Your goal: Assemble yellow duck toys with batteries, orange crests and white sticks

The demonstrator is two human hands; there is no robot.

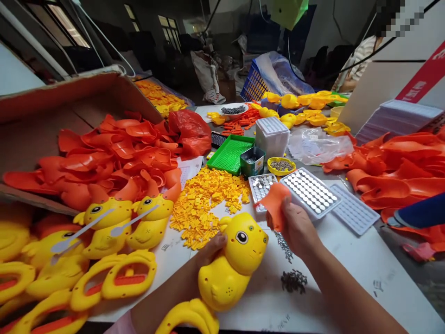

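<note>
My left hand [214, 247] is closed around a yellow plastic toy duck [231, 273] from behind, most fingers hidden by it. The duck shows one round eye, speaker holes on its body and a yellow loop handle [189, 317] below. Between the fingers of my right hand [297, 225] is an orange plastic duck bill [274, 204], held up beside the duck's head and apart from it. Beneath my right hand lie dark screws [294, 281] and silver screws [284, 247] on the white table [257, 301].
An open carton [31, 111] holds orange bills [114, 148]. Assembled ducks [107, 227] lie at left. Small yellow parts [208, 199], a green basket [229, 155] and a tray of silver discs [311, 190] stand ahead. A blue-handled tool [420, 213] and more orange bills [392, 171] are at right.
</note>
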